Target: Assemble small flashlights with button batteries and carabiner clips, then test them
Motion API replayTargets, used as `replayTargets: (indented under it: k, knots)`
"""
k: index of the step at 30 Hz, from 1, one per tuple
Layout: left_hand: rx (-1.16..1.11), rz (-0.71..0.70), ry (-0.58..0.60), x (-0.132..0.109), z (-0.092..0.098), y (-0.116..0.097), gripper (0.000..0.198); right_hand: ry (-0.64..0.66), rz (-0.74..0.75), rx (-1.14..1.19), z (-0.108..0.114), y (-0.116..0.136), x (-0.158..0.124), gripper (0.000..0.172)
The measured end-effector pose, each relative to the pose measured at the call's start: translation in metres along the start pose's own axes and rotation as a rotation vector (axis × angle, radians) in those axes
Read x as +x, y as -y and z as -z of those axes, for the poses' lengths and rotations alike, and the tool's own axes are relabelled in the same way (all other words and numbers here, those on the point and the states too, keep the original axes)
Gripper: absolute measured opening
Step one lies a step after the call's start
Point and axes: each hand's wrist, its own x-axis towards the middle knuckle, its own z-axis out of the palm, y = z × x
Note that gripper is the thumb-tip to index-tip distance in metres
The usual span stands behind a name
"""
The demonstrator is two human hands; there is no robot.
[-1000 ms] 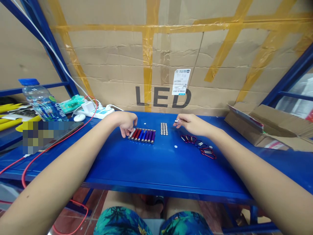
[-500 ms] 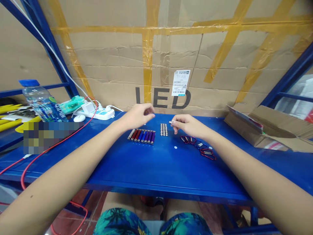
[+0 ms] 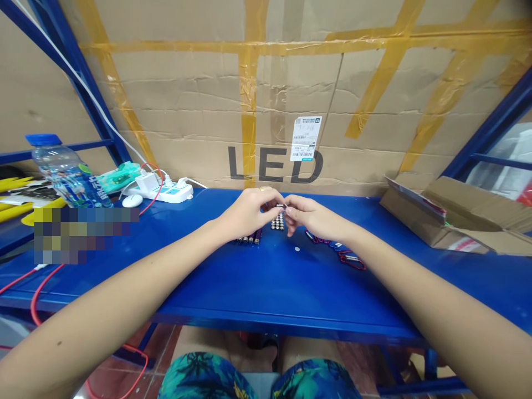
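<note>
My left hand point(image 3: 248, 214) and my right hand point(image 3: 312, 216) meet fingertip to fingertip over the blue table. Between their pinched fingers is a small silver metal piece point(image 3: 281, 206), too small to name surely. Just below sit neat rows of small round silver button cells point(image 3: 277, 223), partly covered by the fingers. Under my left hand lies a row of slim metal tubes point(image 3: 249, 240); only their near ends show. By my right wrist lie red, blue and purple carabiners point(image 3: 352, 259), some hidden behind the forearm.
An open cardboard box point(image 3: 461, 221) stands at the right. On the left are a water bottle point(image 3: 70, 177), a white power strip point(image 3: 170, 192), a white mouse point(image 3: 132, 201) and a red cable point(image 3: 37, 299). A white disc point(image 3: 297, 249) lies near the middle. A large taped carton rises behind.
My left hand has moved right and slightly down, from above the tubes to my right hand, and its fingers have closed. My right hand has shifted slightly left with the silver piece.
</note>
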Motion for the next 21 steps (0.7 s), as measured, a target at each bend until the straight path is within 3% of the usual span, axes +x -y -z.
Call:
replayTargets:
  k: [2,8,21]
  knots:
    - [-0.006,0.016,0.001,0.0,-0.0002,0.0002,0.012,-0.026,0.029,-0.156,-0.0004,0.0023,-0.0011,0.009]
    - [-0.089,0.076,-0.021,-0.0011,-0.0029,0.0017,0.012,-0.064,0.18,-0.44,-0.002,0.006,-0.0048,0.03]
    - [-0.12,0.117,-0.036,-0.0014,-0.0052,0.0023,0.009,-0.072,0.244,-0.593,-0.0003,-0.0002,-0.0024,0.026]
